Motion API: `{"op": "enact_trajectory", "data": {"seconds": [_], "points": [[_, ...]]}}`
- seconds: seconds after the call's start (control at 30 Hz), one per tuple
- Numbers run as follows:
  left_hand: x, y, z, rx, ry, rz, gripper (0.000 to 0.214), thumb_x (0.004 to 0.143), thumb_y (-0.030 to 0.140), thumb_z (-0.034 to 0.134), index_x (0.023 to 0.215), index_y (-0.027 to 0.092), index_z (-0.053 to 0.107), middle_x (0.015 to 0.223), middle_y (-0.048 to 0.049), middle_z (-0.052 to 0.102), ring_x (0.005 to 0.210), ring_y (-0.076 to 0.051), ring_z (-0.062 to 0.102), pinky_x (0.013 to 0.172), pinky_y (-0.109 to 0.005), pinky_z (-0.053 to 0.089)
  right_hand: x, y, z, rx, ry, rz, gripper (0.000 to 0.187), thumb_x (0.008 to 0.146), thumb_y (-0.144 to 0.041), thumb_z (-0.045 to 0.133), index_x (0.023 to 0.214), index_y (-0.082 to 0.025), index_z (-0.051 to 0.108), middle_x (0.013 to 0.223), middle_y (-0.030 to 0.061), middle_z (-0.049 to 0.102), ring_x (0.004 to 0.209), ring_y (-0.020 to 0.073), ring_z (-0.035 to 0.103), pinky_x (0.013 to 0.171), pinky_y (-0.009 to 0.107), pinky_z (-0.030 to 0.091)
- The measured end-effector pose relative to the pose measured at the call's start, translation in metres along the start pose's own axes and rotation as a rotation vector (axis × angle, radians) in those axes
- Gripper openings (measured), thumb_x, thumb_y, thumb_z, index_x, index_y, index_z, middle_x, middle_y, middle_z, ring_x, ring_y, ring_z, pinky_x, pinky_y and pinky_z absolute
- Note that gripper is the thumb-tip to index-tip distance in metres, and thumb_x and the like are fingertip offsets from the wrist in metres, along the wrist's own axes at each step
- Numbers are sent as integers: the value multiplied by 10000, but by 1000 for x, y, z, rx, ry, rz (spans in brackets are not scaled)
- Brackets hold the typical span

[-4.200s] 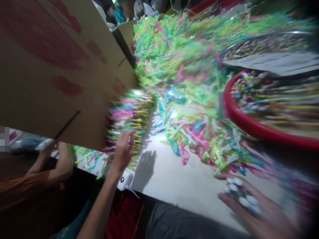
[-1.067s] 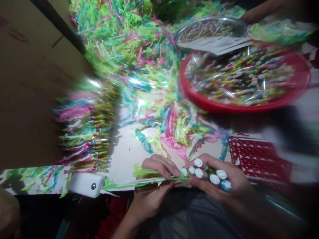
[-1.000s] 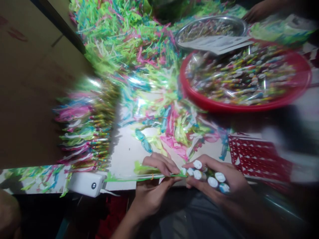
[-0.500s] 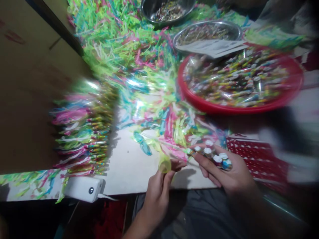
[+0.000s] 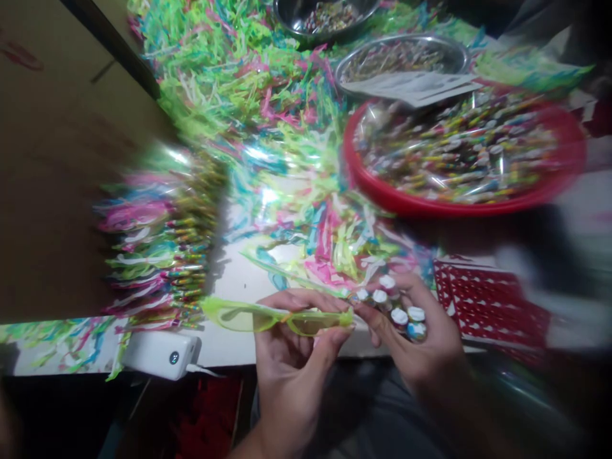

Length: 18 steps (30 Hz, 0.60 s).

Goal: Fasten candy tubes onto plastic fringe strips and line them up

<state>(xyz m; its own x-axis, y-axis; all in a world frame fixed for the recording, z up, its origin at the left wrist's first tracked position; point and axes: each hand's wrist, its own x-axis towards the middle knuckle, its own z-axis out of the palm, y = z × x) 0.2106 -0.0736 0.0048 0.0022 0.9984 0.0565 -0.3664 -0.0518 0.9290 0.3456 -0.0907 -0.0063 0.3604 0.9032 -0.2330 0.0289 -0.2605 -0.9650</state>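
My left hand [image 5: 296, 357] pinches a yellow-green strip of thin, see-through plastic [image 5: 253, 317] at its right end, between thumb and fingers. Two rounded loops show along the strip, somewhat like toy glasses. Close beside it, my right hand [image 5: 425, 344] is closed around several slim tubes with white tops [image 5: 400, 316]. The right thumb and forefinger meet the strip's right end; whether they grip it too cannot be made out. A long thin green strip [image 5: 287, 273] reaches up and left from the right fingertips. Behind my hands lie loose pink and yellow strips [image 5: 329, 271].
A large heap of coloured strips [image 5: 224, 83] covers the far table. At right stands a red basin [image 5: 406, 203] of colourful tubes, with two metal bowls [image 5: 342, 83] [image 5: 282, 19] behind. Bundled stick-like pieces [image 5: 186, 255] lean by a cardboard box [image 5: 57, 191]; a white power bank [image 5: 160, 357] lies in front.
My left hand has risen and turned, bringing the yellow-green strip out lengthwise beside the right hand. The long green strip now extends farther left. My right hand has shifted slightly left.
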Motion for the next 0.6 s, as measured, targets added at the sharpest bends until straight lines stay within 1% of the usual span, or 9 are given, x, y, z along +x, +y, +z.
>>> {"op": "enact_trajectory", "data": {"seconds": [0.1, 0.17, 0.27, 0.33, 0.47, 0.53, 0.6], "points": [[2, -5, 3, 31, -58, 173, 441, 857, -79, 700, 1085, 272, 561, 956, 35, 710, 922, -135, 719, 879, -293, 630, -7, 0, 0, -37, 40, -109, 183, 903, -356, 765, 1006, -248, 660, 768, -28, 698, 583, 112, 608, 528, 214, 473], [4, -8, 3, 44, -85, 253, 453, 834, -114, 693, 1073, 249, 566, 942, 23, 720, 911, -143, 719, 876, -308, 631, -11, 1, -2, -107, 56, -184, 155, 907, -288, 750, 1039, -260, 674, 827, -22, 747, 614, 121, 666, 564, 211, 516], [6, -11, 1, 34, -82, 278, 427, 826, -117, 702, 1041, 231, 578, 914, 22, 737, 889, -136, 719, 850, -280, 625, -13, 3, -7, -274, 35, -321, 191, 926, -234, 704, 1101, -293, 657, 975, -21, 806, 744, 142, 765, 669, 213, 574], [6, -12, -1, 39, -72, 278, 408, 826, -104, 711, 1027, 229, 588, 907, 24, 744, 872, -129, 714, 820, -256, 616, -12, 3, -11, -371, 10, -431, 211, 939, -209, 668, 1123, -307, 635, 1058, -34, 815, 860, 143, 795, 747, 197, 593], [5, -14, -3, 58, -53, 301, 414, 810, -104, 725, 1013, 239, 613, 893, 23, 743, 843, -133, 706, 791, -256, 613, -11, -1, -15, -511, -4, -553, 273, 925, -134, 616, 1144, -297, 634, 1051, -46, 808, 949, 124, 792, 896, 172, 591], [5, -14, -2, 64, -40, 299, 408, 802, -100, 740, 997, 238, 623, 878, 20, 743, 829, -136, 707, 791, -261, 616, -9, -2, -14, -543, 14, -612, 316, 904, -111, 588, 1165, -281, 639, 1049, -38, 811, 954, 121, 793, 913, 166, 593], [5, -14, -1, 53, -36, 295, 367, 809, -74, 758, 971, 229, 632, 862, 17, 742, 818, -137, 709, 784, -259, 618, -8, -1, -13, -534, 46, -684, 313, 898, -111, 560, 1163, -257, 638, 1022, -25, 821, 919, 124, 800, 886, 167, 610]]}}
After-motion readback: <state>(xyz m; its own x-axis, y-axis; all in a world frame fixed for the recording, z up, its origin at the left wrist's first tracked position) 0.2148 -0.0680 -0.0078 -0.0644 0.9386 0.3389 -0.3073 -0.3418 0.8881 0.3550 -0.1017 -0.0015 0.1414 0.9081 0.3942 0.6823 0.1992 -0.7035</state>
